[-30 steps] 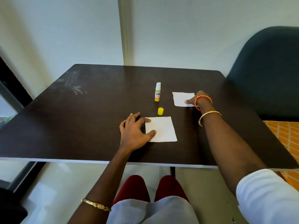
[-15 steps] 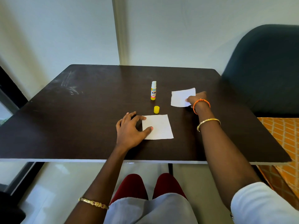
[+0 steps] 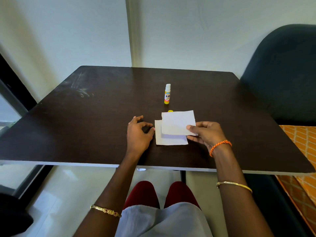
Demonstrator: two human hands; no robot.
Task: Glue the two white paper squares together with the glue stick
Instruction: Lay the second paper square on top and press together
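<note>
One white paper square (image 3: 168, 140) lies flat on the dark table (image 3: 85, 127). My right hand (image 3: 206, 134) pinches the right edge of the second white paper square (image 3: 177, 122) and holds it just above the first, shifted up and right. My left hand (image 3: 137, 134) rests on the table beside the lower square, thumb tip at its left edge, fingers curled and holding nothing. The uncapped glue stick (image 3: 167, 94) stands upright behind the papers. Its yellow cap (image 3: 170, 111) peeks out behind the held square.
A dark padded chair (image 3: 282, 74) stands at the table's right. An orange patterned cloth (image 3: 301, 142) lies below it. The wall runs close behind the table's far edge. My knees are under the near edge.
My right hand lifted the far paper square and carried it toward me, over the near square. My left hand slid off the near square to its left edge.
</note>
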